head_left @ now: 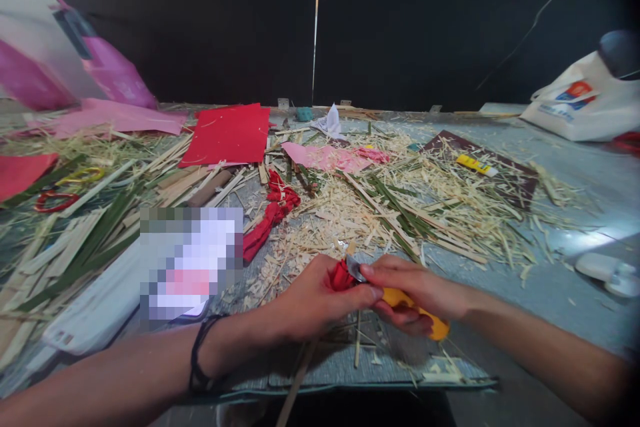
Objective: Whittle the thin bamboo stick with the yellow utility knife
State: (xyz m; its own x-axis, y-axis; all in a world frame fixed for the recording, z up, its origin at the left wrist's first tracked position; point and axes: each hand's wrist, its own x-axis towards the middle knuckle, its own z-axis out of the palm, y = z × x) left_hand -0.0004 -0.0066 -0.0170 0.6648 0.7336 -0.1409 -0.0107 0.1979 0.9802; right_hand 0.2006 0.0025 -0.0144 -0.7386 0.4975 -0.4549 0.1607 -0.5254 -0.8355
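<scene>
My right hand is closed round the yellow handle of a knife, its thumb close to the short metal blade. My left hand is closed on a thin bamboo strip, which runs down past the front edge of the table. Red crumpled material sits at the left fingers, right beside the blade; whether it wraps a finger or the strip is hard to tell. The left thumb meets the knife near where blade and handle join. Pale shavings lie just beyond both hands.
Split bamboo strips and a phone lie on the left, with scissors farther out. A twisted red strip, red paper and a yellow tube-like item lie behind. A white bag stands far right.
</scene>
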